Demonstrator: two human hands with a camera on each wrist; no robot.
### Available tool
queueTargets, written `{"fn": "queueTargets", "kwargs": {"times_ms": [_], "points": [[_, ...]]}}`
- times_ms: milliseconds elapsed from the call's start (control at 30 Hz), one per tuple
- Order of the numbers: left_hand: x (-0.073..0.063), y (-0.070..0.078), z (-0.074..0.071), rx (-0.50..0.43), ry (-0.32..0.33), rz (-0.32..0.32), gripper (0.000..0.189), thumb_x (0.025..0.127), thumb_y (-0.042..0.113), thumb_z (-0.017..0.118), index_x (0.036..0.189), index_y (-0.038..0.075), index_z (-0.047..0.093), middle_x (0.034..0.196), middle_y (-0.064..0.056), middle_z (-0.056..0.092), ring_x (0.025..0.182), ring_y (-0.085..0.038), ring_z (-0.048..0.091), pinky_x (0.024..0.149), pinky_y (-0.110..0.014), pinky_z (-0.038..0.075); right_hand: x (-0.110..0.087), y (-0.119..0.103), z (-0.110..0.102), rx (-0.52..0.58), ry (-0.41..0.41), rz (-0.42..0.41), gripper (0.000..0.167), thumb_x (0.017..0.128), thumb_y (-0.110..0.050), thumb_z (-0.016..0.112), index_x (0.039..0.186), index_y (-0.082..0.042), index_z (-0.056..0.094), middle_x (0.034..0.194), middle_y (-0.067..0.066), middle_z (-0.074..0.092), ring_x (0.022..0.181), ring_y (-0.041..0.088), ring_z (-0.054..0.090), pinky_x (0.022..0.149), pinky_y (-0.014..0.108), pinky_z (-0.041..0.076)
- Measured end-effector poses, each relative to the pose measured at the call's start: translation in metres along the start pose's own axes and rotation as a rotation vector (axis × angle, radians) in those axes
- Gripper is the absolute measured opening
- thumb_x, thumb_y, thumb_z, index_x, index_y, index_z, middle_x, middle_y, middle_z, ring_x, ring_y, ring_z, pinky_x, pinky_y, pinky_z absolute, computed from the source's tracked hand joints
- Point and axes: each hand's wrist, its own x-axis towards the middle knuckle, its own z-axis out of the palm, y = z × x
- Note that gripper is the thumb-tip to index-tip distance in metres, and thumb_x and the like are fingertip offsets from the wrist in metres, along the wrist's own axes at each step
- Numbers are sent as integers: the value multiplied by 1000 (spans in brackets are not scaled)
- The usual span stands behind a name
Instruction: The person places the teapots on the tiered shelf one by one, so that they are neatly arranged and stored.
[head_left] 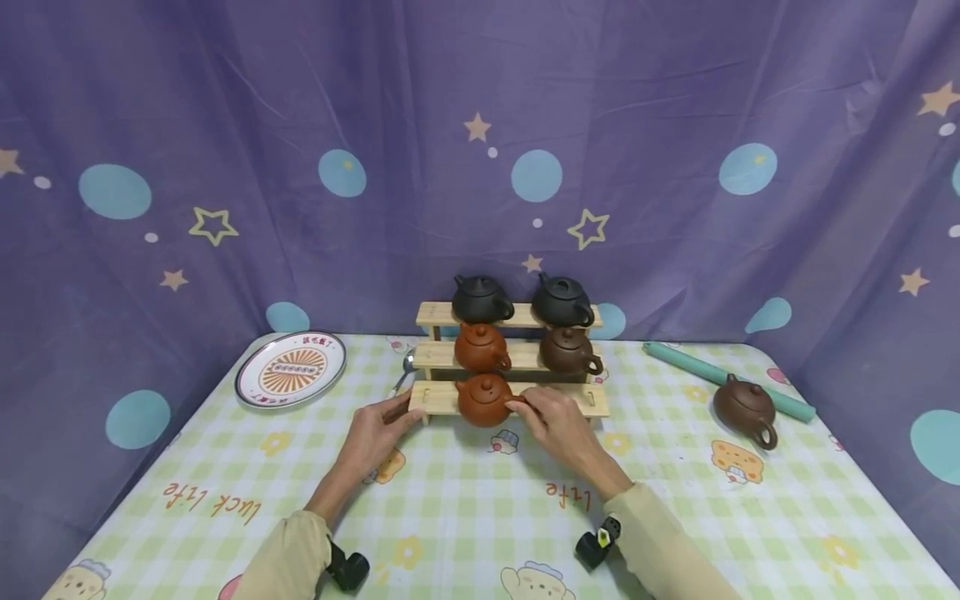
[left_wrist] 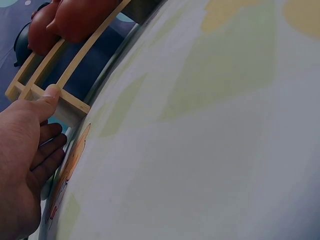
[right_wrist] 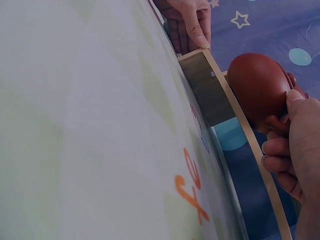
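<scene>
An orange-brown clay teapot (head_left: 483,404) sits on the lowest step of a three-tier wooden rack (head_left: 442,398). My right hand (head_left: 561,425) pinches the teapot's handle at its right side; in the right wrist view the thumb lies against the pot body (right_wrist: 257,92). At the rack's left end, my left hand (head_left: 375,433) holds the lowest step, thumb on its front corner; the left wrist view shows the other fingers beside the end, partly hidden. On the middle step stand an orange-brown teapot (head_left: 480,348) and a dark brown teapot (head_left: 567,352). Two black teapots (head_left: 480,300) occupy the top.
To the right, a dark brown teapot (head_left: 744,408) stands by a green roll (head_left: 690,364). A patterned oval plate (head_left: 251,379) lies at the left, and a spoon (head_left: 407,363) partly shows behind the rack. A purple curtain (head_left: 420,150) hangs behind the checked tablecloth (head_left: 465,517).
</scene>
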Motion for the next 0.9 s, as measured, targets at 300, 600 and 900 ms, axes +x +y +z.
{"fn": "queueTargets", "kwargs": {"times_ms": [300,600,900], "points": [[0,1,0,-4,10,20,56,97,32,76,143,4,61,127,-17,70,113,-29,70,94,-41,58,1,1,2,6,32,-11,21,97,-17,76,81,-16,62,71,-8,51,62,6,47,53,23,42],[-1,1,0,-8,0,8,56,97,34,76,143,5,62,127,-16,70,113,-28,70,94,-42,57,2,-4,0,3,-15,69,21,98,-18,75,82,-17,63,73,-10,51,63,6,47,55,23,43],[-1,2,-1,-2,6,11,56,97,35,76,143,5,62,126,-16,70,113,-27,70,94,-41,58,3,-8,-2,6,-62,172,23,103,-26,69,82,-19,64,73,-11,51,65,7,48,56,24,43]]}}
